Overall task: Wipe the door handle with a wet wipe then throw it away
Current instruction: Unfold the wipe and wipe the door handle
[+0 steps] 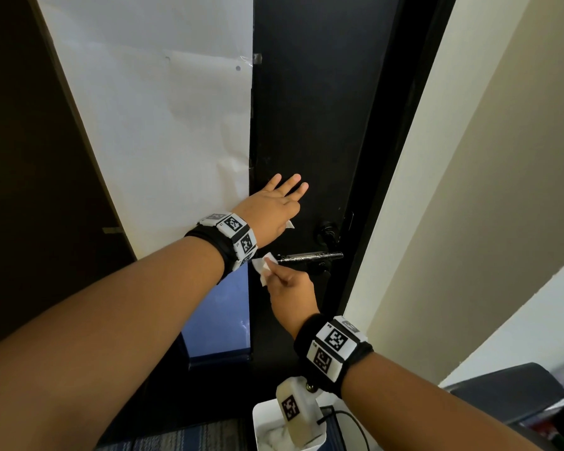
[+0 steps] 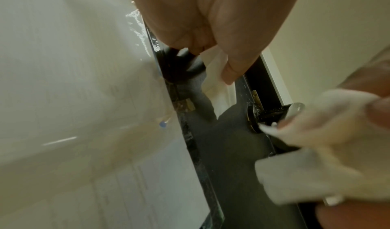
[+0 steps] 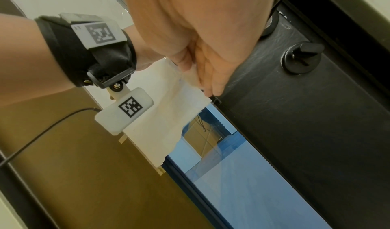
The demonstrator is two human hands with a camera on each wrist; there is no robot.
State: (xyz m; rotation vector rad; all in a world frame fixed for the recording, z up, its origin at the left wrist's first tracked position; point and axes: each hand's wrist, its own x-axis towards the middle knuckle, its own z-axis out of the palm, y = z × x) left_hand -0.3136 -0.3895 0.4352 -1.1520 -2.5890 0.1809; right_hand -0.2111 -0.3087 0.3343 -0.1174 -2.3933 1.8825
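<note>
Bracing hand: left hand (image 1: 275, 206) flat, fingers spread on the black door (image 1: 313, 109), steadying it.
Wipe: wet wipe (image 1: 263, 266) pinched in right hand (image 1: 290, 286), at the free end of the door handle (image 1: 311, 256).
Bin: white bin (image 1: 258, 428) below, ready for disposal.

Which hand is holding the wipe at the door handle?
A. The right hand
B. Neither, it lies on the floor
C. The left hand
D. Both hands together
A: the right hand pinches the wipe at the free end of the door handle, while the left hand lies with straight fingers against the door above it.
</note>
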